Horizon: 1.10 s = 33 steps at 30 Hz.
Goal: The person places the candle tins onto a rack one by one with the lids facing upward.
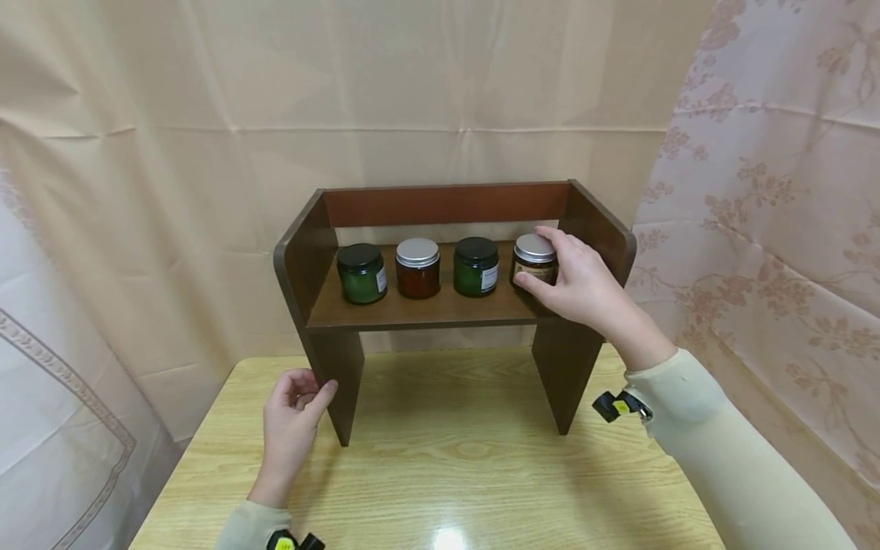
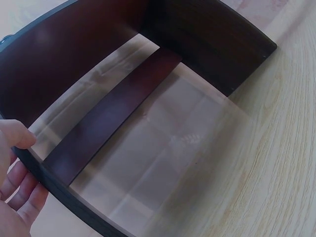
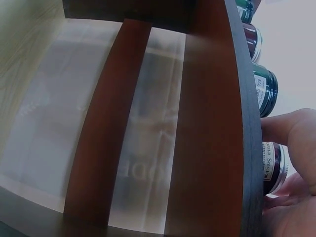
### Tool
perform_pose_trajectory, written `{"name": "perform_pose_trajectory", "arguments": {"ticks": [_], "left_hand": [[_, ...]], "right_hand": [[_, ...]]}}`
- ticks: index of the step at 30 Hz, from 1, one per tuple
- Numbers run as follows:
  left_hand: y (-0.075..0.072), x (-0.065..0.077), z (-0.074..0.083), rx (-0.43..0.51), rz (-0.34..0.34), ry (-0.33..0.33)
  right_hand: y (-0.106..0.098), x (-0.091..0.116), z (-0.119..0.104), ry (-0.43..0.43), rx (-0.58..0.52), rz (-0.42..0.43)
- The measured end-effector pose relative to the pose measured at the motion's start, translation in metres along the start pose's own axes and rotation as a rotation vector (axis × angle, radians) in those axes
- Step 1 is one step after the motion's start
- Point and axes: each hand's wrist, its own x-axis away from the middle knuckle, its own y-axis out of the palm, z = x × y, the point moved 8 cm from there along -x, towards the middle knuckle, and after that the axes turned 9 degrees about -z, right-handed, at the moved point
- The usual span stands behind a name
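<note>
A dark brown wooden shelf (image 1: 426, 312) bears a row of several lidded jars. At its right end my right hand (image 1: 580, 286) grips an amber jar (image 1: 532, 248) with a silver lid, thumb in front and fingers round the far side. The right wrist view shows this jar's cream label (image 3: 269, 160) just above the shelf board's edge. My left hand (image 1: 292, 420) holds the shelf's left side panel (image 1: 334, 382) low down, its front edge between thumb and fingers. In the left wrist view the thumb (image 2: 17, 134) lies on the panel's inner side, the other fingers outside.
Left of the gripped jar stand a green jar (image 1: 474, 276) with a black lid, an amber jar (image 1: 418, 281) with a silver lid and another green jar (image 1: 362, 284). The shelf stands on a light wooden table (image 1: 447, 466), with beige cloth (image 1: 440, 92) hanging behind.
</note>
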Motion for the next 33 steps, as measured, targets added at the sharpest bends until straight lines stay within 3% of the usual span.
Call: {"name": "perform_pose_trajectory", "arguments": {"ticks": [9,20,27,33], "left_hand": [[0.002,0.000,0.000,0.010,-0.014,0.024],[0.001,-0.002,-0.002,-0.012,-0.015,0.009],[-0.001,-0.002,0.000,-0.047,-0.047,-0.009],[-0.005,0.000,0.008,-0.135,-0.109,-0.045]], "right_hand": [[0.000,0.001,0.002,-0.006,-0.008,0.003],[0.000,0.010,0.005,0.094,-0.047,-0.012],[-0.007,0.036,-0.007,0.084,-0.036,0.016],[-0.016,0.065,-0.020,-0.002,-0.044,0.079]]}}
